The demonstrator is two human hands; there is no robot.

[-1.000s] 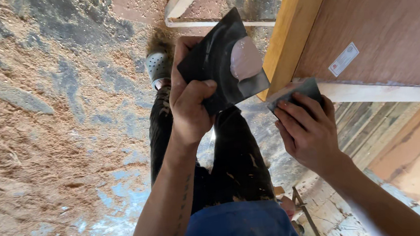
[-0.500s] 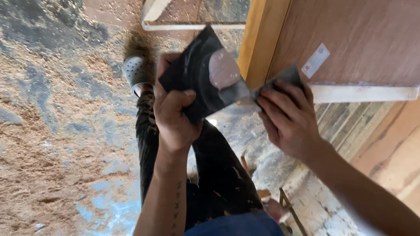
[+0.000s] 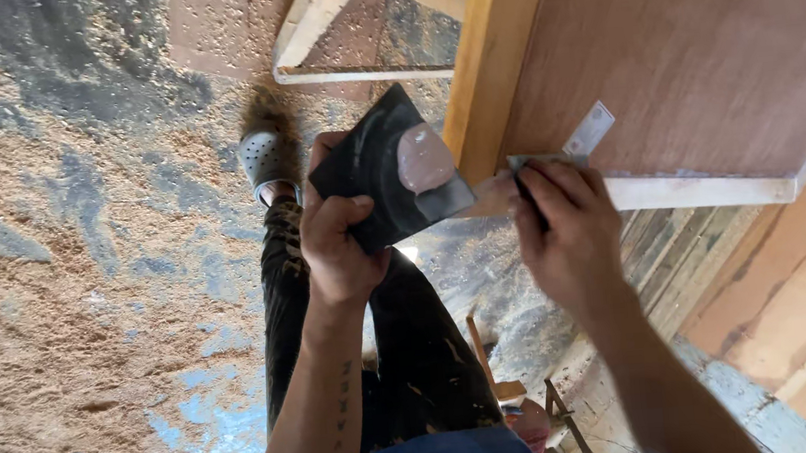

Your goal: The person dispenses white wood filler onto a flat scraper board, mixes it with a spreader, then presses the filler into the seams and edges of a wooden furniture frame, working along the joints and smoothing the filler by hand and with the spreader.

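Since the earlier frame, I note my right hand (image 3: 568, 228) has moved up from the dark board to the corner of the brown wooden panel (image 3: 696, 50). It is clenched around a thin flat scraper (image 3: 534, 161), blade edge pressed against the panel corner just beside the yellow wooden edge strip (image 3: 486, 57). My left hand (image 3: 337, 246) grips the black board (image 3: 384, 166), thumb across its face, tilted, held just left of the strip. A pink lump of filler (image 3: 423, 158) sits on the board. Sawdust (image 3: 36, 313) covers the floor; a grey shoe (image 3: 264, 161) stands below.
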